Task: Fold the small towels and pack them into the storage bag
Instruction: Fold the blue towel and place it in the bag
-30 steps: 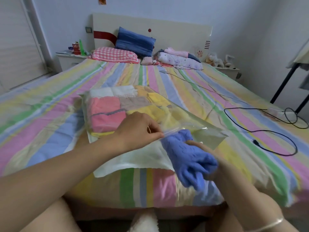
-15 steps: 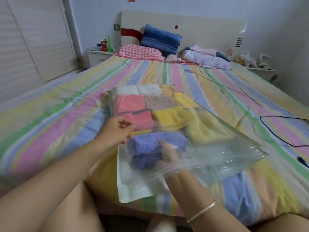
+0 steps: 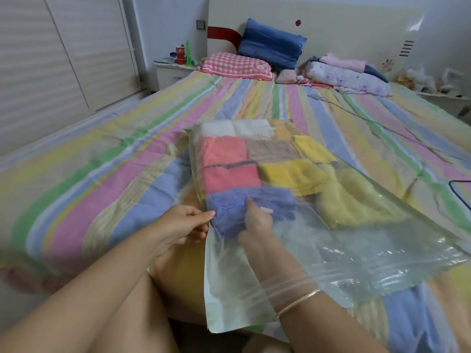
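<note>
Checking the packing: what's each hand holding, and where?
Left hand pinches the storage bag's left edge; right hand, inside it, touches the blue towel; grip unclear.

Glossy clear plastic bag [image 3: 356, 250], fluffy cloth towels [image 3: 293, 174]

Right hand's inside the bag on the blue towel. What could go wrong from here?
1. The blue towel looks rumpled under the right hand; withdrawing the hand may drag it out of fold.
2. The left hand only pinches the storage bag at its side edge, so a push may slide the bag and disturb the yellow towels, which sit loosely.
</note>
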